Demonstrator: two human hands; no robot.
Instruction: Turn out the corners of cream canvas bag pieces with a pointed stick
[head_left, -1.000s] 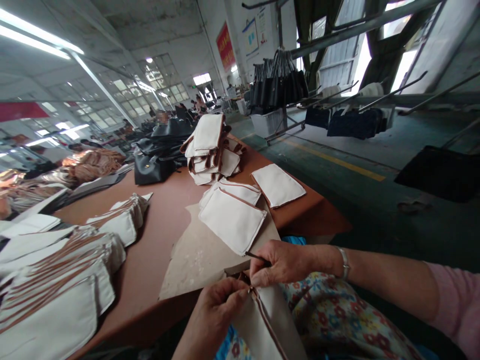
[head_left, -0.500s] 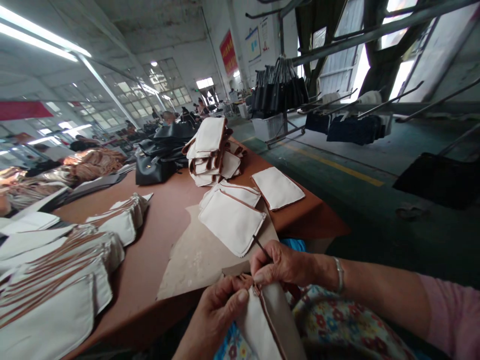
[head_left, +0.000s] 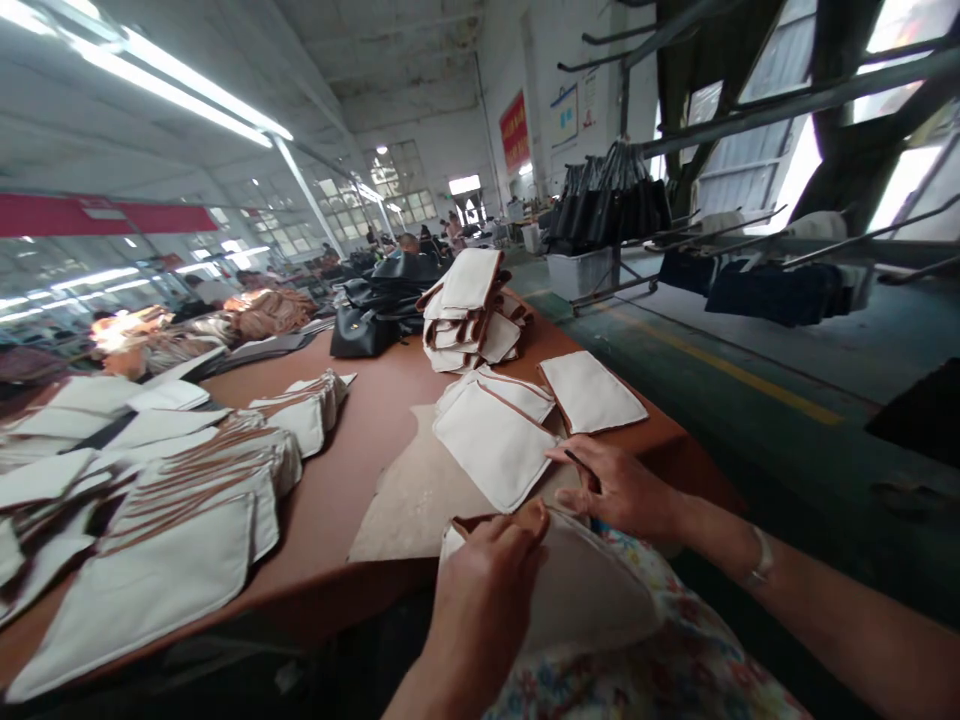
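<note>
A cream fabric pouch (head_left: 592, 590) with brown lining at its edge rests over my lap. My left hand (head_left: 480, 590) is closed on its upper edge, knuckles upward, and a fold of brown lining (head_left: 532, 518) sticks out by the fingers. To the right, my right hand (head_left: 622, 490) holds a thin dark stick-like tool (head_left: 582, 464); its exact kind is unclear. That hand's fingertips are close to the corner of another cream pouch (head_left: 495, 440), which lies on a small pile on the table. Whether they touch it I cannot tell.
On the brown-covered table (head_left: 360, 430) lie a sheet of tan paper (head_left: 401, 510), a single pouch (head_left: 592, 390), a stack of folded pouches (head_left: 469, 310), black bags (head_left: 367, 328) and rows of cream pieces (head_left: 180, 550). A metal rack with hanging bags (head_left: 607, 205) stands right.
My right hand has moved away from the held pouch, toward the pile, with the tool. The pouch has been turned, its broad side now showing, and my left hand has rolled over its edge. The view has swung left.
</note>
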